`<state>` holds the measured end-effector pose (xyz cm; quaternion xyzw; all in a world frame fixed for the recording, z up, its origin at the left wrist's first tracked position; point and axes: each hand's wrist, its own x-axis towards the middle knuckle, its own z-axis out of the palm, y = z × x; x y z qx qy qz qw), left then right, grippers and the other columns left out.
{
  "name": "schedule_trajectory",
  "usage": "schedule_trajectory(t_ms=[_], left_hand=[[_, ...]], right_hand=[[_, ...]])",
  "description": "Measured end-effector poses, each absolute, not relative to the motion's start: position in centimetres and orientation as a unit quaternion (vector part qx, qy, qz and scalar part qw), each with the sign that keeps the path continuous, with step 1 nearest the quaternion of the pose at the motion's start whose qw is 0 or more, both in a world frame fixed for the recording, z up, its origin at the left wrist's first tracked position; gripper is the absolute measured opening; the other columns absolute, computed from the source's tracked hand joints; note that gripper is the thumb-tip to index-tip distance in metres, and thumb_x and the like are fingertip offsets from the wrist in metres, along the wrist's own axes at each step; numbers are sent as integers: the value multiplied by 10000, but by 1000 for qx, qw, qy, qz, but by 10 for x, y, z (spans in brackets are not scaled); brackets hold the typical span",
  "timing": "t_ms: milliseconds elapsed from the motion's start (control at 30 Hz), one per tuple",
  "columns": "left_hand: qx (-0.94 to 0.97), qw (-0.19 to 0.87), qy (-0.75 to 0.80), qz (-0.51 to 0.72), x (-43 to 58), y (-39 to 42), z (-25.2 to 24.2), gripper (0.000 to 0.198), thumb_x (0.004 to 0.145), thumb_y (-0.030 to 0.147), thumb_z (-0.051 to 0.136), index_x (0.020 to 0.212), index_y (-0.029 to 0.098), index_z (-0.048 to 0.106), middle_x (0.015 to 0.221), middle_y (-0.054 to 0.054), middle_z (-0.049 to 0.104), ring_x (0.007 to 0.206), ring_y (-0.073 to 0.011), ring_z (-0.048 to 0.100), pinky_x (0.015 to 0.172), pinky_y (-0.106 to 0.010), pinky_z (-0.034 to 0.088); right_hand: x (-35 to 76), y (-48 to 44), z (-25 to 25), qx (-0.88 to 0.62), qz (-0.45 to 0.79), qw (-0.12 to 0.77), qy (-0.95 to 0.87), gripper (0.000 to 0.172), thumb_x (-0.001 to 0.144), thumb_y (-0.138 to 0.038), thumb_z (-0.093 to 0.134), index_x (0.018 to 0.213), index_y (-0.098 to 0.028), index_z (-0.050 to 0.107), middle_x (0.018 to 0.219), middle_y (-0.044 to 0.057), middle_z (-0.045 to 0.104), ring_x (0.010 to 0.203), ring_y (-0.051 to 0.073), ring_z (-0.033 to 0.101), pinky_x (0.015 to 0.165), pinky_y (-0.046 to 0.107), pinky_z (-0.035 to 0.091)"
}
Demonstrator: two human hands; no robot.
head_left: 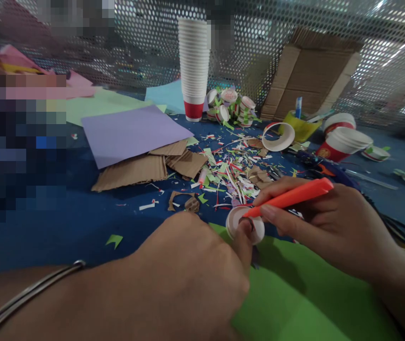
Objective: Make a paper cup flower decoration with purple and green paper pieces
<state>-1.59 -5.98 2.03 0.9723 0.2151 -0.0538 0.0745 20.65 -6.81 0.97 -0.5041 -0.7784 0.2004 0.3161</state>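
Note:
My left hand (188, 270) rests on the green paper sheet (294, 293), fingers closed, with a fingertip pressing on a small cut-down paper cup base (240, 219) that sits on the sheet. My right hand (330, 227) grips an orange pen (291, 196) whose tip touches the cup base at its rim. A thin metal bangle (28, 291) circles my left wrist.
On the blue cloth lie paper scraps (231, 170), torn cardboard pieces (135, 170) and a lilac sheet (131, 132). A tall stack of paper cups (193, 66) stands at the back, with cut cup bases (231, 109), a cup ring (278, 136), more cups (344, 142) and folded cardboard (312, 76).

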Motion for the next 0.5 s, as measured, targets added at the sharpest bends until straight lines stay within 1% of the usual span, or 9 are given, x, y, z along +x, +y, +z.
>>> schedule_trajectory(t_ms=[67,100,233,300,433,500], left_hand=[[976,61,198,-68,-14,-60,22,360,930,220,580,1268,127,664,573,-8,658,422,-173,528,414,-297,333],[976,56,200,-70,-13,-60,22,366,935,218,576,1279,126,658,567,-9,656,420,-174,530,412,-294,330],[970,49,232,-58,-17,-63,18,540,960,341,572,1446,110,523,598,-4,667,449,-178,559,478,-299,410],[968,56,236,-56,-20,-65,16,595,966,381,565,1488,110,473,615,1,670,474,-187,577,516,-316,447],[967,60,242,-56,-22,-67,13,588,974,335,543,1513,124,446,617,9,667,484,-187,581,558,-330,477],[968,62,238,-53,-21,-67,12,549,964,333,556,1472,134,499,612,3,667,480,-185,576,541,-323,466]], right_hand=[[206,-68,9,-506,204,322,-774,117,903,-275,697,852,-209,779,899,19,815,803,165,756,738,233,603],[205,-69,9,-507,208,327,-770,105,892,-280,708,853,-211,777,897,18,815,799,169,758,731,234,608],[204,-69,9,-506,227,343,-758,60,864,-261,739,890,-216,768,909,18,816,811,182,767,739,237,624],[203,-69,10,-506,222,337,-763,55,873,-248,728,894,-215,767,914,17,816,822,176,768,763,231,621],[202,-68,11,-504,206,330,-772,68,883,-243,712,877,-212,772,903,14,817,828,162,767,786,213,612],[202,-68,11,-501,212,335,-769,68,876,-244,715,861,-212,773,899,14,817,817,163,767,774,212,615]])
